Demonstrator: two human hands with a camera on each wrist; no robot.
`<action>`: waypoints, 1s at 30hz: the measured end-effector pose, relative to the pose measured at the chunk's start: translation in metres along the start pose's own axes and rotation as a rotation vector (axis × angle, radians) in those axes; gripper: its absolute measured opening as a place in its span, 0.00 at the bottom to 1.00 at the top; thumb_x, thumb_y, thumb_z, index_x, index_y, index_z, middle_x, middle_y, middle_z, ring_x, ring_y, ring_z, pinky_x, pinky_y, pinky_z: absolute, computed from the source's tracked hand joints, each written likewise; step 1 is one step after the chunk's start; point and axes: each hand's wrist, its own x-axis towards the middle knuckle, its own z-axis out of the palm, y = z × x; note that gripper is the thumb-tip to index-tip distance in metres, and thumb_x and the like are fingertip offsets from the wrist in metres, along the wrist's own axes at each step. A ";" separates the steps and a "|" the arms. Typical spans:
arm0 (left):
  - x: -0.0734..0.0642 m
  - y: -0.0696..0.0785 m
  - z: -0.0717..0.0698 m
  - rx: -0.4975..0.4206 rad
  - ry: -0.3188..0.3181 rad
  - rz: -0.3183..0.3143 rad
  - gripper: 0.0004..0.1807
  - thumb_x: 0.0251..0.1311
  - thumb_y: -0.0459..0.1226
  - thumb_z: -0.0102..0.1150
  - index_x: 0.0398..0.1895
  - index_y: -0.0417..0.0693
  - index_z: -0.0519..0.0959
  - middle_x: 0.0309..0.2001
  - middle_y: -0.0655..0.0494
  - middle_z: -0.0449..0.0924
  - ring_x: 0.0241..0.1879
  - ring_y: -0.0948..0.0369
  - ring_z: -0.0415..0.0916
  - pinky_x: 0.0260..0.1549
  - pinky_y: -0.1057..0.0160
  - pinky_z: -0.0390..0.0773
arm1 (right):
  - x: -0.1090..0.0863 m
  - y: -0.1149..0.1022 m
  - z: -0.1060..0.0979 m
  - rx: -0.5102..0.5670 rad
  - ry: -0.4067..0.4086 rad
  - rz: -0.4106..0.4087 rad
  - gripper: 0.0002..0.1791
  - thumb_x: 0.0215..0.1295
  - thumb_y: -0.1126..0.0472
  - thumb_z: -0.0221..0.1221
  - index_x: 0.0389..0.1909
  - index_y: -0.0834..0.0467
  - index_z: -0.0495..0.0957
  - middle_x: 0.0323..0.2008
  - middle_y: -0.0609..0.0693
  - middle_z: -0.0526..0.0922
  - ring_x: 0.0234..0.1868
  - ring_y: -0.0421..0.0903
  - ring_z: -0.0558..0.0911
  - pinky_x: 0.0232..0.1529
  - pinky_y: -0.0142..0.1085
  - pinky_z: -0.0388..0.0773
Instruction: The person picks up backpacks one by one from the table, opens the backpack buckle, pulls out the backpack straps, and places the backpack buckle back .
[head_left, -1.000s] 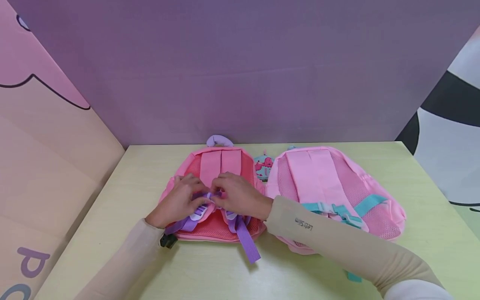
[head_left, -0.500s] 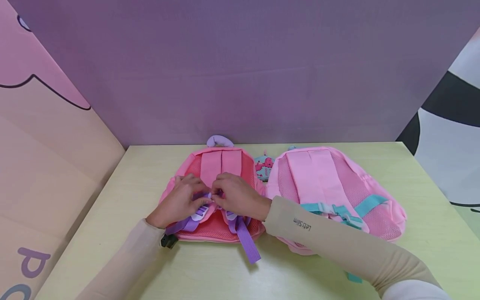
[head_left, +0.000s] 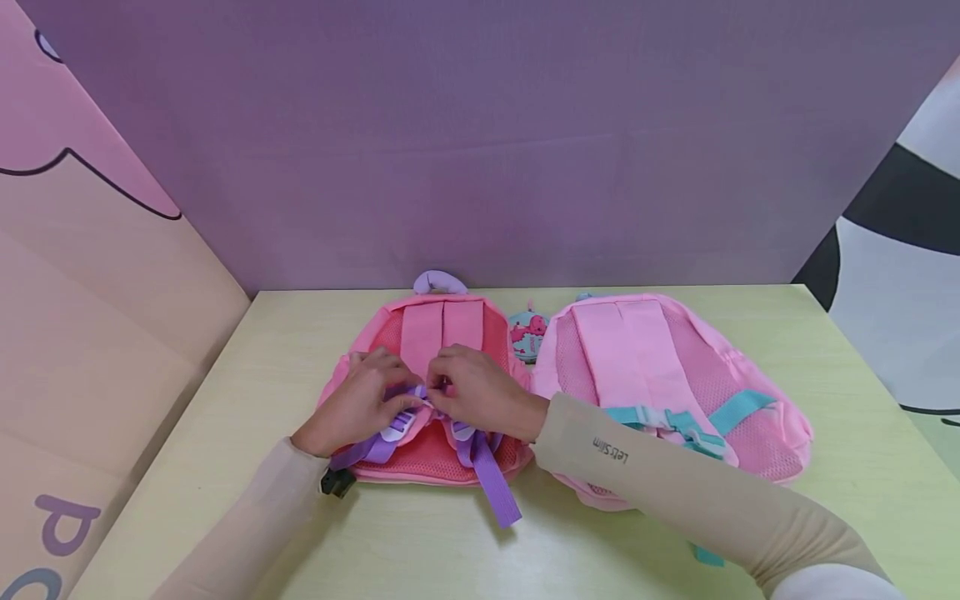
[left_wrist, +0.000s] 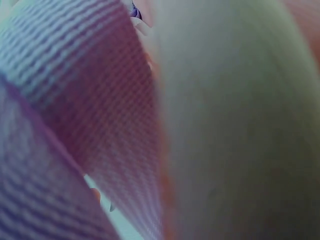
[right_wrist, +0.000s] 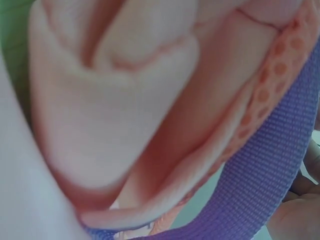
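A coral-pink backpack (head_left: 495,333) lies with its shoulder straps facing up in the head view. Over its middle, my left hand (head_left: 367,398) pinches a purple webbing strap (head_left: 417,392) between thumb and fingers. My right hand (head_left: 480,390) meets it from the other side, thumb and fingertips pinching the same strap; the exact spot is mostly hidden by the fingers. Below the hands are a white strap adjuster (head_left: 397,427) and a loose purple strap end (head_left: 497,487). Purple webbing (left_wrist: 100,90) fills the left wrist view closely. Pink fabric (right_wrist: 110,125) and purple webbing (right_wrist: 270,160) show in the right wrist view.
A light-pink backpack (head_left: 637,350) with teal straps (head_left: 738,410) lies to the right, partly under the right sleeve. Between the bags sits a small round teal pouch (head_left: 528,335). A black buckle (head_left: 337,482) is by the left wrist. A purple panel (head_left: 480,150) stands behind the table (head_left: 420,550).
My right fingertips draw slightly left, then back right along the strap, and a bit more purple shows between the hands. My left hand and both backpacks stay nearly still.
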 end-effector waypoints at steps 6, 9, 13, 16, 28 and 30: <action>0.000 -0.001 0.001 0.013 -0.004 0.013 0.17 0.47 0.40 0.73 0.42 0.47 0.84 0.38 0.58 0.81 0.45 0.59 0.70 0.45 0.50 0.57 | 0.001 -0.001 0.001 0.025 -0.030 0.014 0.06 0.57 0.56 0.66 0.34 0.51 0.81 0.32 0.41 0.75 0.35 0.38 0.71 0.39 0.31 0.71; 0.000 -0.001 0.001 0.022 -0.002 0.019 0.17 0.47 0.40 0.73 0.42 0.46 0.84 0.38 0.58 0.81 0.45 0.59 0.70 0.44 0.50 0.57 | 0.001 -0.002 0.003 0.017 -0.026 0.001 0.05 0.58 0.58 0.66 0.33 0.52 0.81 0.33 0.42 0.75 0.36 0.38 0.72 0.39 0.30 0.72; 0.000 -0.001 0.001 0.028 -0.003 0.017 0.18 0.46 0.40 0.73 0.42 0.47 0.84 0.38 0.58 0.81 0.45 0.59 0.71 0.44 0.51 0.57 | 0.002 -0.002 0.004 -0.008 -0.010 -0.009 0.03 0.58 0.59 0.65 0.32 0.52 0.81 0.32 0.42 0.75 0.35 0.38 0.71 0.39 0.29 0.72; 0.000 -0.001 0.001 0.025 -0.001 0.014 0.18 0.46 0.41 0.73 0.42 0.47 0.84 0.38 0.58 0.81 0.45 0.60 0.71 0.44 0.51 0.57 | 0.002 -0.002 0.003 -0.016 -0.006 -0.008 0.03 0.58 0.59 0.65 0.32 0.53 0.82 0.31 0.42 0.75 0.35 0.38 0.71 0.38 0.29 0.72; 0.000 0.000 0.000 0.011 0.001 0.010 0.15 0.47 0.40 0.73 0.40 0.48 0.85 0.36 0.59 0.81 0.44 0.60 0.70 0.45 0.51 0.56 | 0.000 0.002 0.000 0.005 0.023 -0.028 0.02 0.58 0.61 0.63 0.28 0.52 0.81 0.30 0.40 0.75 0.34 0.37 0.71 0.36 0.28 0.71; 0.000 -0.001 0.000 0.013 0.001 0.010 0.15 0.47 0.40 0.73 0.39 0.48 0.85 0.36 0.59 0.81 0.44 0.61 0.70 0.45 0.52 0.56 | -0.001 0.002 0.000 0.006 0.024 -0.034 0.02 0.58 0.62 0.64 0.27 0.52 0.81 0.29 0.40 0.75 0.33 0.37 0.71 0.35 0.28 0.70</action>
